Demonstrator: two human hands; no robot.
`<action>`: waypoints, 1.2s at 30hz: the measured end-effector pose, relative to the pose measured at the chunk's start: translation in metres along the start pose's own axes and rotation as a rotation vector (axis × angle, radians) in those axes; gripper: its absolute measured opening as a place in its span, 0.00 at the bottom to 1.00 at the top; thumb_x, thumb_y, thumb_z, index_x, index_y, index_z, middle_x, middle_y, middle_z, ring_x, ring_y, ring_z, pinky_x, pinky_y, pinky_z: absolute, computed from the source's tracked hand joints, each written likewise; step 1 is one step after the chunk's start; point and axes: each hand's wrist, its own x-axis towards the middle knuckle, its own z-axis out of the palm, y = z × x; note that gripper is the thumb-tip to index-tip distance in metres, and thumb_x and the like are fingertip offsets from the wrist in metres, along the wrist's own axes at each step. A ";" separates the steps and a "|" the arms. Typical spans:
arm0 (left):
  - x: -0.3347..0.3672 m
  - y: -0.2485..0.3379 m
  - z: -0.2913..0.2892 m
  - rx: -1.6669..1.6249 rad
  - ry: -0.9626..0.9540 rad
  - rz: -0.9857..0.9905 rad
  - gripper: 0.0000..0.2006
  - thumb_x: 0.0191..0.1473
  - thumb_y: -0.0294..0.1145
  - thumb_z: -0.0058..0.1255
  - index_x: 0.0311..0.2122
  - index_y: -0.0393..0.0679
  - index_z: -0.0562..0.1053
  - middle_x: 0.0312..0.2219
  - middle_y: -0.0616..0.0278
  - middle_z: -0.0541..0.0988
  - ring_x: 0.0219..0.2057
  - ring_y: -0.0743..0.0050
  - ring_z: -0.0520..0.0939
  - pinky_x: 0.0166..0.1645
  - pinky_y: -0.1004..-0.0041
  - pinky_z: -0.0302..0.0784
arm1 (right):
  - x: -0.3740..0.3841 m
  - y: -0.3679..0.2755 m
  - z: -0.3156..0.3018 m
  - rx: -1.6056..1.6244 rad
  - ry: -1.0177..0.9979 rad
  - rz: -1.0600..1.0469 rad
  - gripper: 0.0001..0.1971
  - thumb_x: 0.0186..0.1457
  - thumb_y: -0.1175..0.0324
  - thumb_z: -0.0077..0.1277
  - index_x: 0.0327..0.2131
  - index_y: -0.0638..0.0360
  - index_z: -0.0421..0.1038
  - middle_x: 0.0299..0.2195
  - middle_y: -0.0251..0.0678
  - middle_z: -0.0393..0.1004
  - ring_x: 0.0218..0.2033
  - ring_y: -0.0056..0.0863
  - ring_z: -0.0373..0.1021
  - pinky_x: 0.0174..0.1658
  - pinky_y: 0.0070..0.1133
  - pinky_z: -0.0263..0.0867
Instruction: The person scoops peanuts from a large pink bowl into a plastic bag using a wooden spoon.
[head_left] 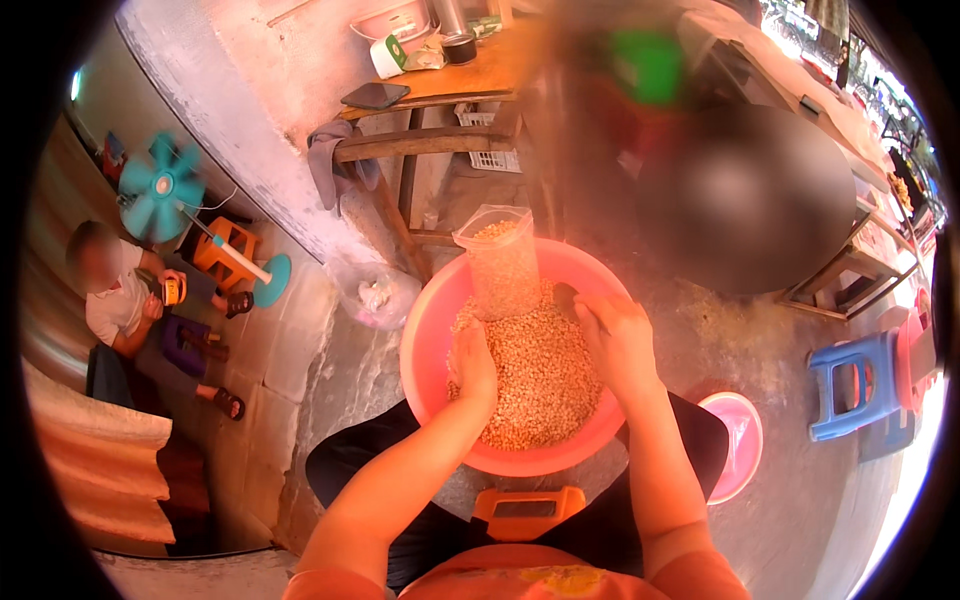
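A large pink basin (416, 318) stands in front of me, holding a heap of small tan kernels (540, 385). Inside it, at the far side, a clear plastic bag (503, 262) stands upright, filled with the same kernels and gaping at the top. My left hand (472, 362) lies on the heap just below the bag, fingers outstretched; some fingertips are hidden. On the right, my right hand (618, 340) is closed around what looks like a metal scoop (566, 300), its dark blade beside the bag. An orange scale (528, 514) sits between my legs, nearer than the basin.
A smaller pink basin (735, 440) is by my right knee, with a blue stool (855, 388) farther right. Left of the big basin lies a clear bag (375, 294). A wooden table (480, 75) carries a phone (376, 96). At left, a person sits near a teal fan (163, 186).
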 end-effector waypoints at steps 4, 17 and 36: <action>-0.002 0.006 -0.003 -0.144 0.027 -0.013 0.22 0.59 0.47 0.33 0.37 0.40 0.74 0.41 0.54 0.73 0.46 0.56 0.69 0.51 0.62 0.59 | -0.006 -0.007 0.003 -0.106 -0.207 0.004 0.05 0.47 0.73 0.53 0.30 0.61 0.73 0.24 0.42 0.72 0.28 0.42 0.68 0.33 0.31 0.64; -0.011 0.033 -0.015 -0.525 -0.175 -0.026 0.22 0.61 0.45 0.31 0.31 0.39 0.75 0.37 0.60 0.75 0.40 0.71 0.72 0.50 0.72 0.62 | 0.002 -0.045 -0.010 0.419 -0.100 0.245 0.11 0.57 0.71 0.44 0.24 0.67 0.70 0.20 0.40 0.71 0.22 0.33 0.69 0.29 0.25 0.64; -0.012 0.039 -0.008 -0.483 -0.229 -0.008 0.25 0.62 0.47 0.30 0.30 0.38 0.75 0.38 0.58 0.76 0.44 0.68 0.72 0.54 0.70 0.59 | -0.016 0.014 0.018 0.809 -0.201 0.703 0.15 0.59 0.63 0.43 0.23 0.61 0.68 0.18 0.30 0.68 0.19 0.18 0.63 0.23 0.18 0.57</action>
